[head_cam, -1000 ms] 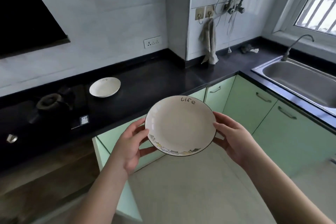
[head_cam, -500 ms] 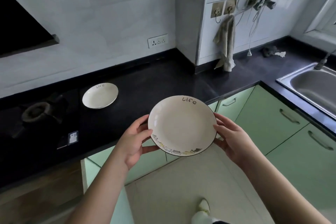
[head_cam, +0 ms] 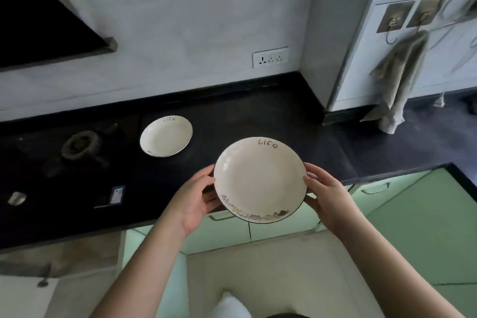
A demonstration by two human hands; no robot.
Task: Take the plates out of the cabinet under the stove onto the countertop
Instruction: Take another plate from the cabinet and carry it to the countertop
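Left hand point(head_cam: 196, 202) and right hand point(head_cam: 329, 200) grip a white plate point(head_cam: 259, 180) above the counter point(head_cam: 258, 121) edge; another plate point(head_cam: 166, 136) rests beside the burner point(head_cam: 78, 143).

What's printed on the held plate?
Cream plate, dark rim, "Life" lettering, small cartoon figures; head view.

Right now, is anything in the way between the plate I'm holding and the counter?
Nothing visible. The held plate hovers over bare black countertop; the other plate sits apart, back-left beside the burner.
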